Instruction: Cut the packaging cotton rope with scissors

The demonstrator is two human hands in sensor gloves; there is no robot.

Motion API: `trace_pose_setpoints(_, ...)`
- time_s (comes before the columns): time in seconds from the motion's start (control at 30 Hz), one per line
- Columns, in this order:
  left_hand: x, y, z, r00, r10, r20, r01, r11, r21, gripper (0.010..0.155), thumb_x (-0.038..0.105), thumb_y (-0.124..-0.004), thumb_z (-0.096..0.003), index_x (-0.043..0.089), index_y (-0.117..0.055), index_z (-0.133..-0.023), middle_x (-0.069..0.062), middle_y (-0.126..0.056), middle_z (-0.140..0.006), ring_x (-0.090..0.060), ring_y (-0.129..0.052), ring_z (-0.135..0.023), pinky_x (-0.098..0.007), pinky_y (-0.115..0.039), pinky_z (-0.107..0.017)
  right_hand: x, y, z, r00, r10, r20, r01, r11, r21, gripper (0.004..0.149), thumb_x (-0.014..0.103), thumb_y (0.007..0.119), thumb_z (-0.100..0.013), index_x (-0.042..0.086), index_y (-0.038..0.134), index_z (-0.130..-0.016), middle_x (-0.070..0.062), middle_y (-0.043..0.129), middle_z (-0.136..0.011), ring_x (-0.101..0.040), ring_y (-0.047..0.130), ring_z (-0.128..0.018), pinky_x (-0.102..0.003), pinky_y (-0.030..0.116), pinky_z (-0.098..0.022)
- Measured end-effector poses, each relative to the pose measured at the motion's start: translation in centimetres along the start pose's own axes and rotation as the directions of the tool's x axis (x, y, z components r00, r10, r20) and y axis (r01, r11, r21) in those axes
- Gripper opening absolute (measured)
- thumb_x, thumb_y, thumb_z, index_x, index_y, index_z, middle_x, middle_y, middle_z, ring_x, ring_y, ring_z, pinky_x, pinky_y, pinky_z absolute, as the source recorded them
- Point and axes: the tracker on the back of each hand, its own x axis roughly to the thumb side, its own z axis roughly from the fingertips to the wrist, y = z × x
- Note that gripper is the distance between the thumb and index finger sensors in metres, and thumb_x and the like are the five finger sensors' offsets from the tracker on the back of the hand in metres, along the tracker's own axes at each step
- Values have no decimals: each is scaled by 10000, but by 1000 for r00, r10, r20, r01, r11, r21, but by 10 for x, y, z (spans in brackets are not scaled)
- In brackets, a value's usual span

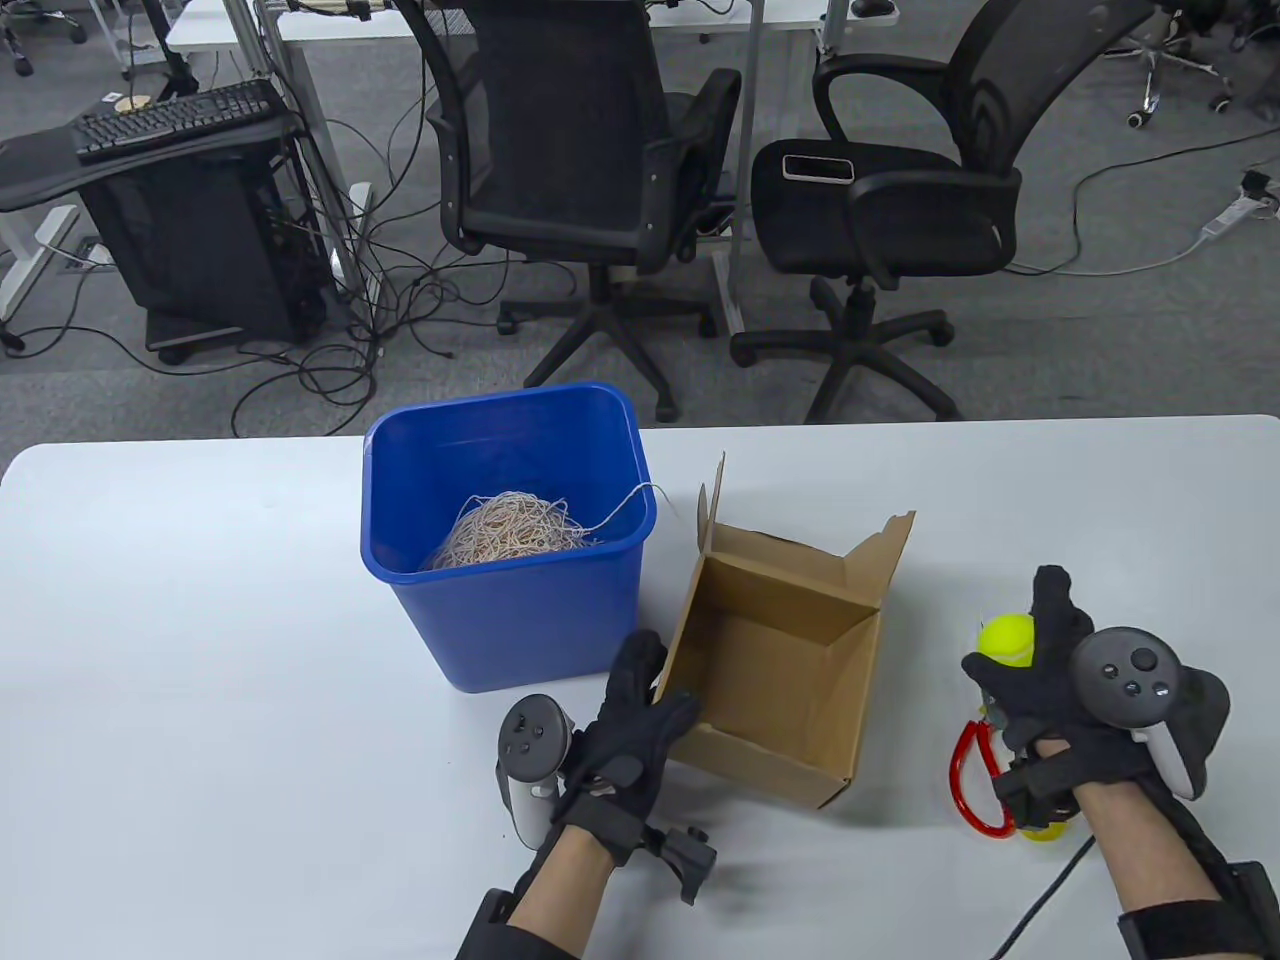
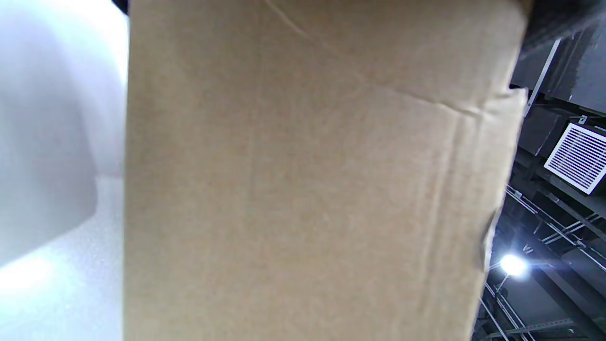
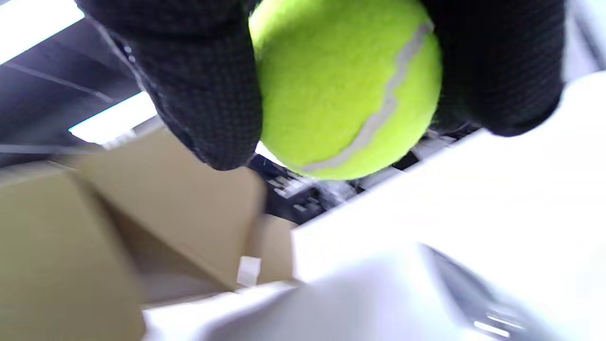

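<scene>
A tangled ball of cotton rope (image 1: 510, 532) lies in a blue bin (image 1: 520, 620), with one strand (image 1: 640, 495) hanging over the bin's right rim. Red-handled scissors (image 1: 975, 785) lie on the table under my right wrist, partly hidden. My right hand (image 1: 1035, 650) grips a yellow-green tennis ball (image 1: 1005, 640); in the right wrist view the gloved fingers (image 3: 208, 94) clasp the ball (image 3: 345, 90) on both sides. My left hand (image 1: 665, 695) holds the near left wall of an open cardboard box (image 1: 790, 640). That wall (image 2: 307, 189) fills the left wrist view.
The white table (image 1: 200, 650) carries the bin at centre and the box to its right. A second yellow object (image 1: 1045, 832) lies by the scissors under my right wrist. Office chairs (image 1: 600, 180) and cables stand beyond the table's far edge.
</scene>
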Motion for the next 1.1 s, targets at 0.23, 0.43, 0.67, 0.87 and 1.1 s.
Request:
trace_pose_setpoints(0.23, -1, 0, 0, 1000, 9, -1, -9, 1000, -4, 942, 578, -762, -523, 136, -170, -1107, -315, -190, -1095, -688, -423, -918, -720, -550, -591, -67, 29, -13, 921, 221, -320, -163, 967, 198, 900, 322, 953, -396, 81, 458, -1108, -272, 658, -1075, -585, 670, -889, -761, 574, -604)
trace_pose_setpoints(0.43, -1, 1, 0, 1000, 14, -8, -14, 1000, -1, 942, 580, -760, -525, 135, -169, -1107, -316, -186, -1094, -690, -421, -918, -721, -549, -590, -72, 36, -8, 940, 150, -307, -98, 979, 178, 941, 392, 911, -427, 69, 355, -1115, -315, 333, -1146, -621, 319, -983, -806, 352, -645)
trace_pose_setpoints(0.67, -1, 1, -1, 1000, 24, 0, -24, 1000, -12, 939, 583, -757, -528, 142, -166, -1108, -310, -180, -1098, -685, -416, -925, -719, -547, -597, -4, 28, 19, 952, -158, 261, 187, 978, -90, 917, 488, 872, -418, 78, 430, -1108, -314, 358, -1145, -616, 314, -977, -839, 351, -593)
trace_pose_setpoints(0.87, 3, 6, 0, 998, 47, 32, -46, 999, -22, 940, 586, -758, -528, 148, -163, -1110, -304, -182, -1104, -684, -418, -929, -719, -546, -601, 40, 37, 50, 788, -384, 481, 412, 910, 51, 915, 587, 850, -403, 124, 505, -1113, -303, 452, -1151, -636, 436, -969, -865, 445, -563)
trace_pose_setpoints(1.1, 4, 8, 0, 995, 92, 41, -91, 995, -33, 937, 590, -754, -531, 154, -163, -1112, -300, -178, -1108, -680, -415, -937, -717, -547, -606, 35, 50, 59, 808, -315, 498, 325, 943, 70, 917, 597, 845, -402, 118, 511, -1109, -311, 474, -1143, -631, 482, -956, -846, 478, -564)
